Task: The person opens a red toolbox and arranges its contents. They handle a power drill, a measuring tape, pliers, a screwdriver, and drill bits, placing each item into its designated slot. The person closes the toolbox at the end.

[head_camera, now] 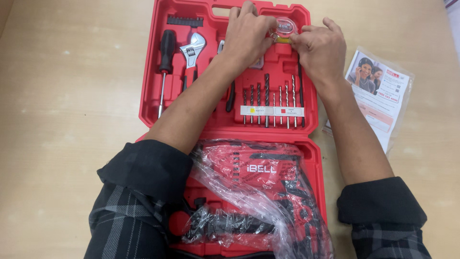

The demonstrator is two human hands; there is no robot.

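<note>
both hands meet at the far edge of the open red plastic case point(148, 103): the left hand point(247, 36) and right hand point(320, 48) pinch a small round tape measure point(284, 26) in its recess. steel drill bits point(273, 98) stand in a row nearby. a drill point(258, 192) lies in crinkled clear plastic, near side. a bagged leaflet point(383, 93) lies right on the pale wood-grain table point(67, 120).

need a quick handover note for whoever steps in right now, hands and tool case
Left hand and right hand: both pinch the small round red-and-clear tape measure at the top edge of the open red plastic tool case.
In the lid: black-handled screwdriver, silver adjustable wrench, row of drill bits.
Lower half: red drill in clear plastic wrap, still wrapped.
Bagged paper leaflet lies on the table to the right.
Whether the tape measure is seated, cannot tell.
</note>
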